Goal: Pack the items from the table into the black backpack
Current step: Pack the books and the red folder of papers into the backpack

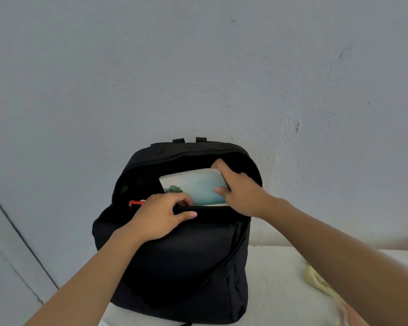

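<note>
Black backpack [174, 267] upright, unzipped, blue-green book [196, 188] half inside

Pale grey plaster wall [198, 67], small dark scuff [297, 127] on its right part, dark slanting line [21, 236] at left

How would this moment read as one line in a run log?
stage: packing | right hand grips book, half inside black backpack | left hand pinches front rim | table: yellow item unpacked
</note>
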